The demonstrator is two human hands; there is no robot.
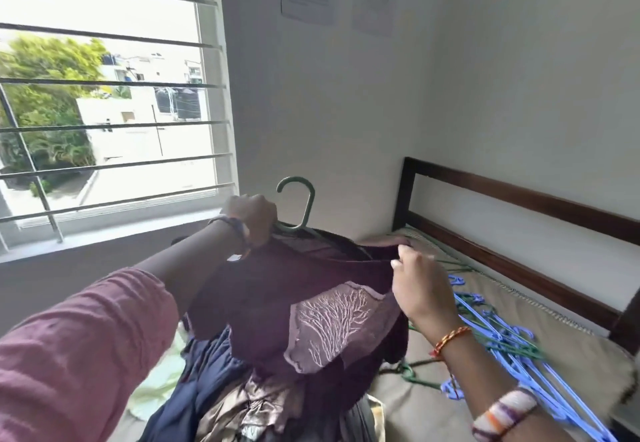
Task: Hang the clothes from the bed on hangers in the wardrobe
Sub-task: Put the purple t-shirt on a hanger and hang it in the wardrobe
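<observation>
Head view: maroon top half-seated on the hanger, with room to slip

Head camera shows the left hand (254,214) curled round the neck of a green hanger (298,204), just under its hook, holding it up above the bed (568,344). A maroon garment (287,306) with a pale tree print hangs from that hanger over the heap of remaining clothes (221,389) at the near edge of the bed. The right hand (420,287) pinches the garment's shoulder or neckline edge between thumb and fingers, apparently working it over the hanger's right arm, which the cloth hides.

Risks from here, as I judge them:
- If the right shoulder is not fully over the hanger arm when the pinch lets go, the fabric could slide off that side and drop back on the heap
- Pulling the neckline too hard might stretch it or tip the hanger in the 1 hand holding it
- The hem hangs close to the pile and could drag a loose piece along when lifted away
- Spare blue and green hangers (509,341) lie tangled along the bed's right side, near the dark headboard (512,199); a trailing sleeve could snag 1 of their hooks

The wardrobe is not in view
</observation>
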